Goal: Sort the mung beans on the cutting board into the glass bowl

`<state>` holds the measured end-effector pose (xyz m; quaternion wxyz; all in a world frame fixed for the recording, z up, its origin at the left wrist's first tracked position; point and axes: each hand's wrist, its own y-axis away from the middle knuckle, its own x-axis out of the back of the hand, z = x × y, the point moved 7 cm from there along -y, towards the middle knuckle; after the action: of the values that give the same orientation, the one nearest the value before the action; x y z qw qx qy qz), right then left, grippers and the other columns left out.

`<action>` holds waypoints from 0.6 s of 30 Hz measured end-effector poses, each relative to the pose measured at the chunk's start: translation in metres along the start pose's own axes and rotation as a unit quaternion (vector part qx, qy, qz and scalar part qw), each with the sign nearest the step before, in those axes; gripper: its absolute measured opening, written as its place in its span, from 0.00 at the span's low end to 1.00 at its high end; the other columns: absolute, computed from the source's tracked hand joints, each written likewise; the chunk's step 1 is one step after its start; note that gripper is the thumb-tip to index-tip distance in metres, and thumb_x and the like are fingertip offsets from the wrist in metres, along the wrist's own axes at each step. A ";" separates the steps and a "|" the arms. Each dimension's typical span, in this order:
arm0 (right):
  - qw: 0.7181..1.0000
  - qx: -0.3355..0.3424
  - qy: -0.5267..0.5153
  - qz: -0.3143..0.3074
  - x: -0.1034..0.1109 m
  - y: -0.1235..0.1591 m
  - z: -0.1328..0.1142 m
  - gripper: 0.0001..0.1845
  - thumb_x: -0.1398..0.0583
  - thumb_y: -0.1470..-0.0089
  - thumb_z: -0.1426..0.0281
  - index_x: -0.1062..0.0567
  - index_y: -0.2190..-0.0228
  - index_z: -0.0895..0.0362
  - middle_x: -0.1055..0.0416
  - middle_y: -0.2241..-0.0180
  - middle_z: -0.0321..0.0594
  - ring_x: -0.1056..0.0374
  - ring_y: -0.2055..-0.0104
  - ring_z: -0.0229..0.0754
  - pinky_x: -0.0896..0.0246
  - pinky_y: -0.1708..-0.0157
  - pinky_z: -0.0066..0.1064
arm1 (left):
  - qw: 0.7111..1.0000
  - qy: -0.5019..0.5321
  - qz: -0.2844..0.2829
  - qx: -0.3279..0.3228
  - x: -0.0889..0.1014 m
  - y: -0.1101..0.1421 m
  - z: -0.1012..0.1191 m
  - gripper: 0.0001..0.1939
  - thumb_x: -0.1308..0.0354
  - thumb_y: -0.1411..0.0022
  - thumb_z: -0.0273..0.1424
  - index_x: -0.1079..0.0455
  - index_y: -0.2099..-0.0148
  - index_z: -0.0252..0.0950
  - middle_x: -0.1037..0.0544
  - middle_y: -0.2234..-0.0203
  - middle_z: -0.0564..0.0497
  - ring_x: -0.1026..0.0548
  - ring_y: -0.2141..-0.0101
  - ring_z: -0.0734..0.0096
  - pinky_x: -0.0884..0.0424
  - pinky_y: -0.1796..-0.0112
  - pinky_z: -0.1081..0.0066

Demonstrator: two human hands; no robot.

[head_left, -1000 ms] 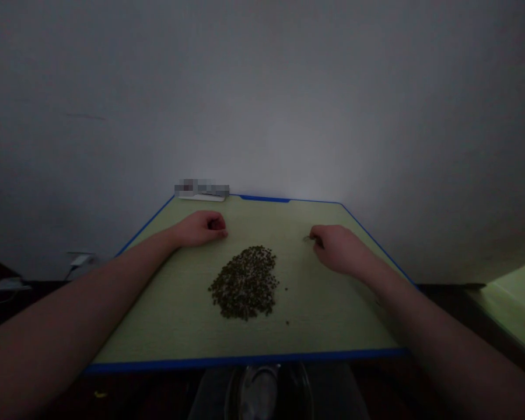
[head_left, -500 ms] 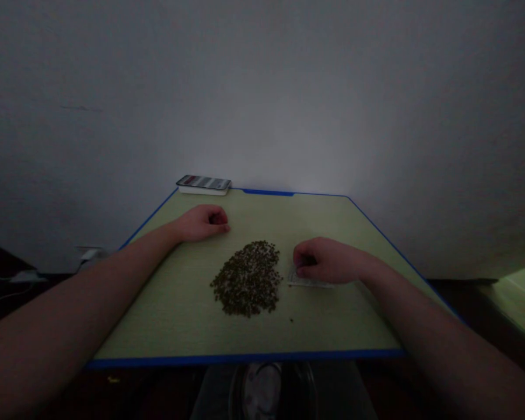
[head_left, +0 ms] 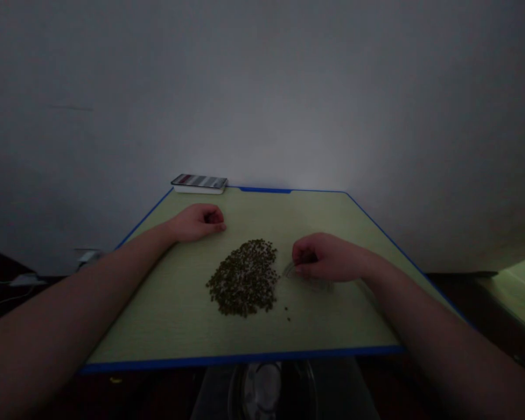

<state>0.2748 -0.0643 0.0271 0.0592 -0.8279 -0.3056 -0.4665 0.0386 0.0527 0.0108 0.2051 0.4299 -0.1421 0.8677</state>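
A pile of small greenish-brown grains or seeds [head_left: 244, 280] lies spread on the light table [head_left: 166, 326]. My right hand [head_left: 326, 256] is beside the pile's right side, its fingers pinched on a thin, see-through flat piece with pale markings [head_left: 289, 269]. That piece is blurred and mostly under the hand, so its kind is unclear. To the upper left of the pile, my left hand [head_left: 198, 223] rests on the table with loosely curled fingers, and nothing shows in them. Two stray grains [head_left: 287, 314] lie apart from the pile, toward the front edge.
A phone-like slab [head_left: 199, 180] lies on a white box at the table's far left corner. Blue edging [head_left: 240, 360] borders the table, which stands near a grey wall [head_left: 262, 93]. Below the front edge sits a shiny round metal container [head_left: 262, 391].
The flat piece has tilted and its straight front edge is now blurred. A second stray grain shows below the right hand. The view has shifted slightly; the left hand stays put.
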 end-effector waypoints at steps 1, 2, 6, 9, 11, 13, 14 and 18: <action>1.000 -0.005 -0.002 0.007 0.001 0.000 0.002 0.03 0.41 0.54 0.71 0.29 0.73 0.58 0.33 0.78 0.32 0.39 0.77 0.33 0.49 0.79 0.25 | 1.000 -0.002 0.000 -0.001 0.000 0.000 0.000 0.16 0.42 0.51 0.44 0.33 0.69 0.35 0.32 0.79 0.54 0.35 0.76 0.74 0.39 0.75 0.73; 1.000 -0.007 -0.001 0.009 0.001 -0.001 0.002 0.03 0.41 0.55 0.71 0.30 0.74 0.58 0.33 0.78 0.32 0.39 0.77 0.33 0.49 0.78 0.25 | 1.000 -0.003 -0.001 -0.001 0.000 -0.001 -0.001 0.16 0.42 0.51 0.44 0.33 0.68 0.35 0.32 0.79 0.54 0.35 0.76 0.74 0.38 0.75 0.73; 1.000 -0.004 0.023 0.009 -0.006 -0.004 -0.005 0.02 0.41 0.56 0.72 0.29 0.75 0.58 0.33 0.79 0.32 0.40 0.77 0.33 0.50 0.79 0.25 | 1.000 -0.003 -0.005 0.003 0.000 -0.001 -0.003 0.17 0.42 0.50 0.44 0.33 0.68 0.35 0.32 0.78 0.54 0.34 0.76 0.74 0.38 0.74 0.73; 0.998 -0.033 0.042 0.025 -0.005 -0.005 -0.004 0.03 0.42 0.58 0.72 0.29 0.75 0.58 0.32 0.79 0.33 0.40 0.78 0.33 0.52 0.80 0.25 | 1.000 0.000 -0.005 -0.003 0.000 -0.002 -0.003 0.16 0.42 0.50 0.44 0.34 0.68 0.35 0.32 0.78 0.55 0.35 0.76 0.75 0.38 0.75 0.74; 0.997 -0.054 0.044 0.025 -0.001 -0.003 0.002 0.03 0.42 0.58 0.73 0.29 0.76 0.58 0.32 0.80 0.34 0.39 0.78 0.34 0.52 0.80 0.26 | 1.000 0.002 -0.006 -0.007 -0.001 -0.002 -0.003 0.16 0.42 0.50 0.44 0.34 0.68 0.35 0.32 0.78 0.55 0.35 0.76 0.75 0.38 0.75 0.74; 0.997 -0.066 0.038 0.023 0.004 -0.002 0.010 0.02 0.42 0.59 0.72 0.29 0.76 0.57 0.31 0.80 0.34 0.38 0.78 0.34 0.52 0.80 0.26 | 1.000 -0.001 -0.006 -0.005 -0.001 -0.002 -0.002 0.16 0.42 0.50 0.44 0.34 0.68 0.35 0.32 0.78 0.54 0.35 0.76 0.75 0.39 0.75 0.74; 0.997 -0.069 0.031 0.022 0.006 -0.001 0.014 0.02 0.42 0.59 0.73 0.29 0.76 0.57 0.31 0.80 0.34 0.38 0.78 0.34 0.51 0.81 0.26 | 1.000 -0.002 -0.006 -0.004 -0.001 -0.002 -0.002 0.16 0.42 0.50 0.44 0.34 0.68 0.35 0.32 0.78 0.54 0.35 0.76 0.75 0.38 0.75 0.74; 0.996 -0.082 -0.045 0.013 0.009 0.000 0.026 0.02 0.43 0.58 0.73 0.32 0.75 0.57 0.29 0.79 0.34 0.35 0.78 0.36 0.47 0.80 0.25 | 1.000 0.000 -0.006 -0.004 -0.001 -0.002 -0.002 0.16 0.42 0.50 0.44 0.34 0.69 0.35 0.33 0.79 0.55 0.36 0.77 0.75 0.38 0.75 0.74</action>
<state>0.2978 -0.0502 0.0202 -0.0165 -0.8540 -0.2579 -0.4516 0.0387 0.0546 0.0090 0.2122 0.4302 -0.1430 0.8657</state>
